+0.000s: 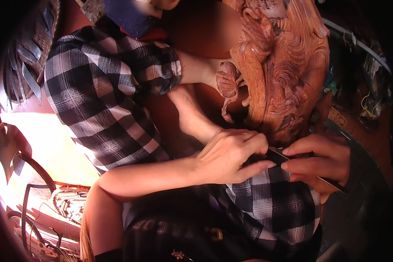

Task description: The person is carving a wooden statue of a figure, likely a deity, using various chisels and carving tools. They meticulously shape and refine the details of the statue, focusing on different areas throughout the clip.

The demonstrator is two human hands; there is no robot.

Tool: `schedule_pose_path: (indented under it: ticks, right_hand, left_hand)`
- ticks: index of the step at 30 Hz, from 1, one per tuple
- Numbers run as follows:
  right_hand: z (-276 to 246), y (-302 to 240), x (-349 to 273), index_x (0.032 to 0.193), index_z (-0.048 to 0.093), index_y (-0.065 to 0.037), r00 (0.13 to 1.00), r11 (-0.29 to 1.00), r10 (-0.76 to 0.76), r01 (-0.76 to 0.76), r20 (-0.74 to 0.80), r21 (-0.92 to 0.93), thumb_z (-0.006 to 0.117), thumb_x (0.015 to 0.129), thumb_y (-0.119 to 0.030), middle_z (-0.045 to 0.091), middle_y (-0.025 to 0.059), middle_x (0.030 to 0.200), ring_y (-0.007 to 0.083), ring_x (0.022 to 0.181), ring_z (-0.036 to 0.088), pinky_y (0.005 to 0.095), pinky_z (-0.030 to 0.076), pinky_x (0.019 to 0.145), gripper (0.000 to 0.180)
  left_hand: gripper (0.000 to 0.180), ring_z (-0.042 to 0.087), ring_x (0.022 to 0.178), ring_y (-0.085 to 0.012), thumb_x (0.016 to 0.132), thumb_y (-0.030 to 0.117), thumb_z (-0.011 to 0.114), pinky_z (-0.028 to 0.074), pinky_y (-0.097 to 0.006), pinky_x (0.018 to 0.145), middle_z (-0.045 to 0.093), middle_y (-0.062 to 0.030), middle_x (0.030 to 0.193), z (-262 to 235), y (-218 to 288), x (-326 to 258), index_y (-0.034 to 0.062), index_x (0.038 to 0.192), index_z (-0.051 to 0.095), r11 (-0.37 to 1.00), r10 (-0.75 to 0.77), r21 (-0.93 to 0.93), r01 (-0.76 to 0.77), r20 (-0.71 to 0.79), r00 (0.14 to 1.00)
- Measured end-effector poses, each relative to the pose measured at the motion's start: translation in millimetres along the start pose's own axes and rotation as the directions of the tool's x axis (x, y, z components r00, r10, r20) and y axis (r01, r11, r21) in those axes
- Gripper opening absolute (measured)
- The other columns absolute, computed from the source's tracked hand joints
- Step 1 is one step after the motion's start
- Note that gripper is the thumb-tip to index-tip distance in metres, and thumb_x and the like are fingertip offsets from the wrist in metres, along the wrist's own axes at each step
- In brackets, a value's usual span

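A large reddish-brown wood carving (288, 74) with deep swirling lines stands before me at the upper right. Just below its base, my left hand (236, 153) is closed, thumb and fingers pinching one end of a thin, flat, dark strip-like tool (329, 182). My right hand (325, 159) grips the same tool further along, its fingers bent over it. The tool slants down to the right, and its far end sticks out below that hand. Whether its upper end touches the wood is hidden by my fingers. A crab-like carved piece (229, 81) projects from the carving's left side.
Black-and-white plaid cloth (105, 83) covers a leg on the left; more plaid lies under my hands. Several metal blades (28, 76) stand at the far upper left. A basket (56, 201) of small pale pieces sits lower left. A dark curved edge (362, 153) runs down the right.
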State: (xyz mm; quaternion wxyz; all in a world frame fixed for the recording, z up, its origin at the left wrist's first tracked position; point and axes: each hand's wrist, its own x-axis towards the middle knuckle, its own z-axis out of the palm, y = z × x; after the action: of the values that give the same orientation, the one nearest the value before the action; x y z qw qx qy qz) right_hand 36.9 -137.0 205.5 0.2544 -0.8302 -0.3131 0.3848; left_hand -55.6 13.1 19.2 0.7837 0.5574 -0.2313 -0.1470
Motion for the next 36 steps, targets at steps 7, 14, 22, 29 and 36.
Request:
schedule_pose_path:
  ticks: [7, 14, 22, 29, 36]
  right_hand:
    - [50.9, -9.0, 12.2, 0.100, 0.068, -0.002, 0.998, 0.989, -0.061, 0.060, -0.001, -0.136, 0.074, 0.076, -0.009, 0.061, 0.0076, 0.092, 0.0215, 0.076, 0.066, 0.0337, 0.052, 0.061, 0.026]
    - [72.6, -6.0, 20.1, 0.095, 0.062, -0.006, 0.985, 0.987, -0.063, 0.085, 0.163, -0.133, 0.070, 0.082, -0.012, 0.054, 0.0049, 0.090, 0.0222, 0.073, 0.062, 0.0355, 0.055, 0.066, 0.016]
    - [88.4, 8.4, 10.4, 0.094, 0.059, -0.006, 0.992, 0.987, -0.083, 0.095, 0.096, -0.132, 0.066, 0.086, -0.012, 0.054, 0.0070, 0.090, 0.0252, 0.077, 0.065, 0.0381, 0.056, 0.067, 0.012]
    - [93.0, 16.4, 5.4, 0.094, 0.060, -0.007, 0.995, 0.982, -0.047, 0.062, 0.088, -0.179, 0.065, 0.087, -0.015, 0.056, 0.0073, 0.090, 0.0229, 0.083, 0.067, 0.0378, 0.056, 0.073, 0.012]
    - [94.3, 17.8, 4.5, 0.095, 0.060, -0.006, 0.996, 0.970, -0.072, 0.080, 0.044, -0.229, 0.064, 0.085, -0.014, 0.056, 0.0079, 0.092, 0.0225, 0.085, 0.067, 0.0370, 0.057, 0.074, 0.014]
  left_hand:
    - [0.031, 0.061, 0.079, -0.0310, 0.075, 0.018, 0.077, 0.051, -0.041, 0.073, 0.053, -0.0110, 0.091, -13.2, -9.7, -13.2, 0.0029, 0.096, 0.059, 0.915, 0.284, 0.319, -0.247, -0.074, 0.956]
    - [0.020, 0.060, 0.075, -0.0289, 0.070, 0.008, 0.075, 0.053, -0.039, 0.066, 0.054, -0.0080, 0.081, -28.1, -24.0, -39.8, 0.0041, 0.085, 0.062, 0.907, 0.220, 0.364, -0.211, 0.019, 0.975]
    - [0.018, 0.065, 0.073, -0.0297, 0.073, 0.009, 0.079, 0.055, -0.039, 0.064, 0.061, -0.0084, 0.082, -28.6, -43.3, -46.3, 0.0043, 0.085, 0.066, 0.885, 0.214, 0.406, -0.228, 0.082, 0.973]
    - [0.020, 0.070, 0.081, -0.0302, 0.077, 0.014, 0.080, 0.059, -0.039, 0.070, 0.069, -0.0114, 0.092, -32.9, -44.0, -40.9, 0.0042, 0.092, 0.071, 0.862, 0.211, 0.448, -0.236, 0.105, 0.972]
    - [0.019, 0.068, 0.074, -0.0292, 0.078, 0.015, 0.079, 0.056, -0.038, 0.066, 0.066, -0.0093, 0.086, -37.8, -46.9, -36.8, 0.0051, 0.093, 0.073, 0.831, 0.257, 0.485, -0.274, 0.103, 0.961]
